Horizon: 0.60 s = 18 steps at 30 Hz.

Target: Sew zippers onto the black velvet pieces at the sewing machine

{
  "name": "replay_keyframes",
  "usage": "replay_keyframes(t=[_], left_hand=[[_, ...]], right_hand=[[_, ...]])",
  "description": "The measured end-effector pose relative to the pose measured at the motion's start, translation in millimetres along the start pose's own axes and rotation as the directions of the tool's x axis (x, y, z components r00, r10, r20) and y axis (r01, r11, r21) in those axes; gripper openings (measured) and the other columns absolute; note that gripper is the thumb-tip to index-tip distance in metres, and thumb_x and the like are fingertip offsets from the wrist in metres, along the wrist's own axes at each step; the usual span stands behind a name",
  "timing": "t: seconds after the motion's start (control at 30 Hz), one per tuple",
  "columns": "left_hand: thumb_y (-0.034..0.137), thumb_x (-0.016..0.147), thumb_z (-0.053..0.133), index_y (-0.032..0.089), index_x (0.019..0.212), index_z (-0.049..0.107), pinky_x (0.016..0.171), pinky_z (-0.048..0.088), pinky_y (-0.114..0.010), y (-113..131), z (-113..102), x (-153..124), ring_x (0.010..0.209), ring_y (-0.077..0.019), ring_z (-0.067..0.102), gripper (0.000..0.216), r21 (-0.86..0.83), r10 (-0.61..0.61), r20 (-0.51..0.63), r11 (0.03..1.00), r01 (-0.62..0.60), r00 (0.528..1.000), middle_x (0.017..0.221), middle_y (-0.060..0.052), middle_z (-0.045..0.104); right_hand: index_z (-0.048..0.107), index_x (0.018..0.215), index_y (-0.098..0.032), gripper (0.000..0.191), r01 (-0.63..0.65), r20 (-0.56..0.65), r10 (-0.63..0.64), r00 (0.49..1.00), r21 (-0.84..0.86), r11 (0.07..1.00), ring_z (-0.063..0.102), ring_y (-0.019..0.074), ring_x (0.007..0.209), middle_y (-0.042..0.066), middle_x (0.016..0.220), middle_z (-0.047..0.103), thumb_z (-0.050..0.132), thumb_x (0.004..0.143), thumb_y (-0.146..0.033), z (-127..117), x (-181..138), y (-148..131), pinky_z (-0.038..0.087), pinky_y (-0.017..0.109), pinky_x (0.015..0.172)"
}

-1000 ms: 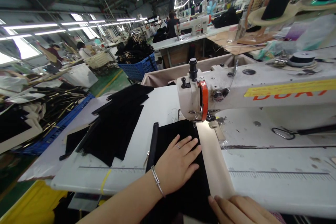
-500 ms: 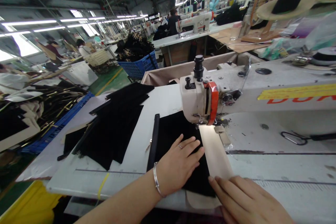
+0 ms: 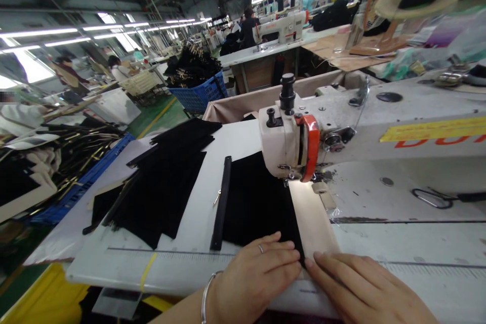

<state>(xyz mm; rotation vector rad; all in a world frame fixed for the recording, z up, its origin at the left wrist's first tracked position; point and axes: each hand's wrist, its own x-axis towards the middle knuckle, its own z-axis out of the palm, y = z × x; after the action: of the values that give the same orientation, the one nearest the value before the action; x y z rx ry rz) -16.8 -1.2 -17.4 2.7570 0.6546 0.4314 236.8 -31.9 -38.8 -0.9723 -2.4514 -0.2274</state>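
A black fabric piece with a zipper along its left edge lies on the sewing machine table, its metal pull sticking out to the left. A beige fabric strip runs along its right side, under the head of the sewing machine. My left hand, wearing a ring and a bracelet, rests flat on the near edge of the black piece, fingers stretched out. Beside it my right hand lies with extended fingers, their tips touching the near end of the beige strip. Its thumb is hidden.
Stacked black pieces lie on the table's left. Scissors rest under the machine arm. A printed ruler runs along the front edge. Blue crates with black pieces stand beyond, and a yellow container sits below left. Other people work farther off.
My left hand has slid toward me, from the middle of the black piece to its near edge. The fabric has advanced slightly away under the machine head. My right hand has barely moved.
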Motion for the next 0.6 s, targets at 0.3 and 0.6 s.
replay_keyframes(t=[0.3,0.6], left_hand=[[0.016,0.099,0.038,0.011,0.117,0.059,0.114,0.037,-0.033,-9.1,-1.9,15.7,0.123,-0.0158,0.052,0.028,0.085,0.002,-0.057,0.996,0.003,0.998,0.123,-0.007,0.063],[0.017,0.100,0.035,0.012,0.119,0.058,0.111,0.040,-0.034,-25.5,-2.0,26.2,0.123,-0.0167,0.052,0.030,0.165,-0.021,-0.021,0.986,0.025,1.000,0.127,-0.006,0.060]], right_hand=[[0.063,0.119,-0.026,0.043,-0.092,0.000,0.092,0.996,0.052,0.994,0.057,0.0140,0.095,-0.003,0.111,0.066,0.026,0.098,-0.021,7.9,5.0,2.8,0.050,0.031,0.081],[0.056,0.128,-0.025,0.038,-0.123,0.085,0.118,0.989,0.048,0.991,0.053,0.0180,0.106,-0.002,0.123,0.060,0.037,0.095,-0.020,22.6,9.0,12.0,0.047,0.039,0.090]])
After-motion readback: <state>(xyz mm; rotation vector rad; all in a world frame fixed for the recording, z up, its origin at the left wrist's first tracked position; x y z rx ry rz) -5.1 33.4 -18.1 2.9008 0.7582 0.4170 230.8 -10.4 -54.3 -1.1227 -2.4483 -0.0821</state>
